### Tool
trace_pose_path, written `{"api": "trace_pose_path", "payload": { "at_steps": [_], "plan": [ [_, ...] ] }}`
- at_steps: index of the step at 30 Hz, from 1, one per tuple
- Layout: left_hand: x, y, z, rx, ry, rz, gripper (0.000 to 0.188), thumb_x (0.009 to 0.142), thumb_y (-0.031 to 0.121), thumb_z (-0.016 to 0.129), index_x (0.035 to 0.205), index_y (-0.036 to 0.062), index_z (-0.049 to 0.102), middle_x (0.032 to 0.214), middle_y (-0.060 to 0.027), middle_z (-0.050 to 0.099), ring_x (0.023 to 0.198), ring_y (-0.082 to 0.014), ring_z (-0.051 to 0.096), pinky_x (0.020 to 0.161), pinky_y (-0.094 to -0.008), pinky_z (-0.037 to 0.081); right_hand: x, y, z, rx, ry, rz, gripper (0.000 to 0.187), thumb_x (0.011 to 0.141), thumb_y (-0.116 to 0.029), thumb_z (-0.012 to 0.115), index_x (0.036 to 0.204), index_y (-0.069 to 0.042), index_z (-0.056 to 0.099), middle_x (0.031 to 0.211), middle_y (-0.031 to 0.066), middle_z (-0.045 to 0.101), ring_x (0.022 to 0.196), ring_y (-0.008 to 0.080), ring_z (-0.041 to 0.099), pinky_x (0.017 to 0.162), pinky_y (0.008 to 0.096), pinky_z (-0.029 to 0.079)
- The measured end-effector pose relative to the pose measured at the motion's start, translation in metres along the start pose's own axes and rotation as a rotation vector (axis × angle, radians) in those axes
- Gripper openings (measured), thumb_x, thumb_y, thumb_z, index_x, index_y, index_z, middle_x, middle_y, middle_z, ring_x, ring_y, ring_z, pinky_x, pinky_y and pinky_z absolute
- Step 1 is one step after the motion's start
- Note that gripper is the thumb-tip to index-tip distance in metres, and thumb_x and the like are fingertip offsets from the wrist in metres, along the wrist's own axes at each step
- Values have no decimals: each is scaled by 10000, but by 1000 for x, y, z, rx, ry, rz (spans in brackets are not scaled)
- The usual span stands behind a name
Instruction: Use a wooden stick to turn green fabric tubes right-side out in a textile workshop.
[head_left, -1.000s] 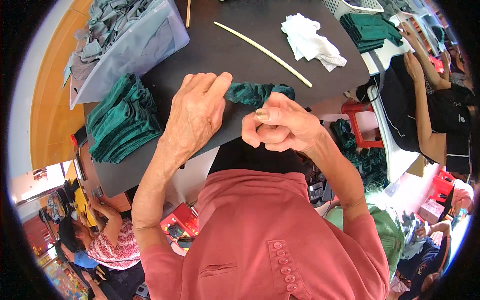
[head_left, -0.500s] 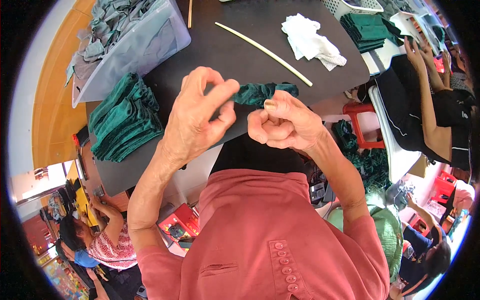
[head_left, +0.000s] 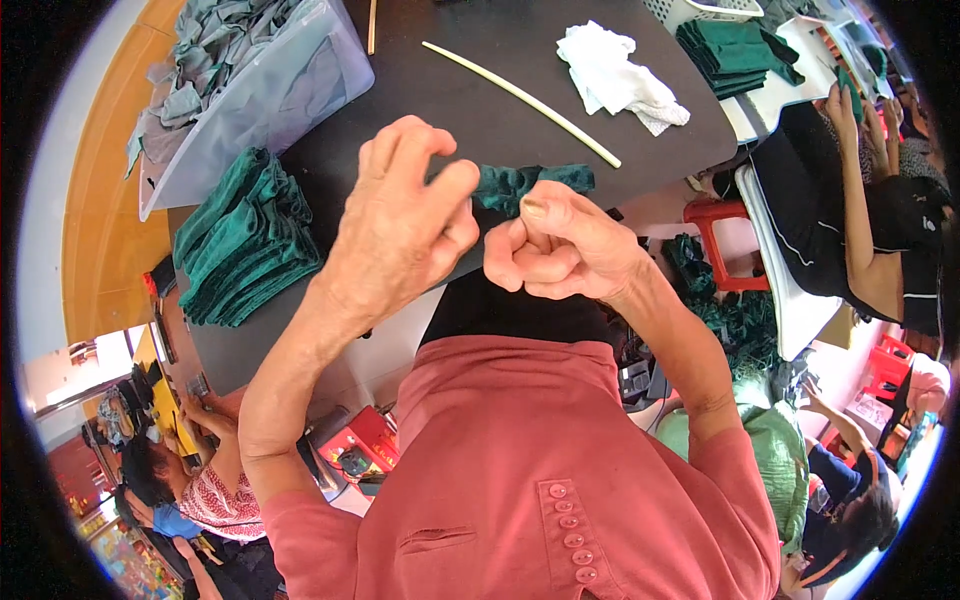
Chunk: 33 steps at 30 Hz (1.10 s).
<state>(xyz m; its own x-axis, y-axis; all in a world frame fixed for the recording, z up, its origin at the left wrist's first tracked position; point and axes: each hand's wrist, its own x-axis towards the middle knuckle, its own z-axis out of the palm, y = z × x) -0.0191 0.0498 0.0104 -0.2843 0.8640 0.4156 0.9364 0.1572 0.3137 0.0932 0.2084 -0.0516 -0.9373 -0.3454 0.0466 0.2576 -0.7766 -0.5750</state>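
A short, gathered piece of dark green velvet [head_left: 508,187] lies crosswise just beyond my hands, against the dark tabletop. My left hand [head_left: 400,205] hovers at its left end with fingers curled in and closed; what they pinch, if anything, is hidden. Close to the velvet's near edge, my right hand [head_left: 565,243] is closed, the thumb pressed on bent fingers. Nothing I can name shows in that grip, and whether the velvet is held there I cannot tell. A folded stack of green velvet pieces [head_left: 245,240] rests left of my left hand.
On the dark table [head_left: 470,120] lie a thin pale rod [head_left: 520,97] and a crumpled white cloth [head_left: 620,80]. A translucent bin [head_left: 285,110] with grey-green fabric stands far left. More folded green velvet [head_left: 735,58] sits far right. A red stool [head_left: 720,240] and several people are around.
My fingers have shifted slightly, with the left hand a little farther up and the right a little to the left. The velvet piece stays in about the same place.
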Motion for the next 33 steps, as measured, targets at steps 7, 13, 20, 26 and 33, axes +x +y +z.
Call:
{"api": "trace_pose_path", "payload": {
  "at_steps": [7,13,20,26,33],
  "plan": [
    [2,-28,5,190,-82,69,218,648,-1,644,834,1,530,1011,-141,499,1030,-339,479,824,-408,444,2,2,2,-6,36,7,470,924,-408,522,1091,30,499,751,137,587,429,14,262,344,162,262],
    [-4,-20,8,-1,-93,19,224,653,-66,592,859,-10,527,957,-149,528,925,-328,534,781,-381,461,-24,1,-4,-105,-55,15,542,960,-297,461,1447,-182,252,956,290,582,462,19,218,366,148,227],
    [-1,-14,11,-84,-198,-36,213,665,-43,606,857,22,537,872,-132,530,868,-324,512,755,-407,437,-17,-2,-7,-56,-122,-33,536,956,-308,473,1440,-195,272,935,278,593,454,23,238,381,154,260],
    [-11,-43,-4,128,-28,-164,72,707,-27,535,760,2,495,701,-158,489,712,-337,486,650,-425,390,-46,-6,6,-601,-7,-14,497,886,-174,559,1322,26,431,892,127,652,473,21,337,437,165,325],
    [-11,-17,-13,-132,-135,-297,149,760,-47,464,886,-13,535,660,-123,478,562,-196,469,567,-318,396,-1,7,29,-1607,546,-545,685,704,-238,738,1290,-63,430,1058,131,575,905,283,568,770,363,494]
  ]
}}
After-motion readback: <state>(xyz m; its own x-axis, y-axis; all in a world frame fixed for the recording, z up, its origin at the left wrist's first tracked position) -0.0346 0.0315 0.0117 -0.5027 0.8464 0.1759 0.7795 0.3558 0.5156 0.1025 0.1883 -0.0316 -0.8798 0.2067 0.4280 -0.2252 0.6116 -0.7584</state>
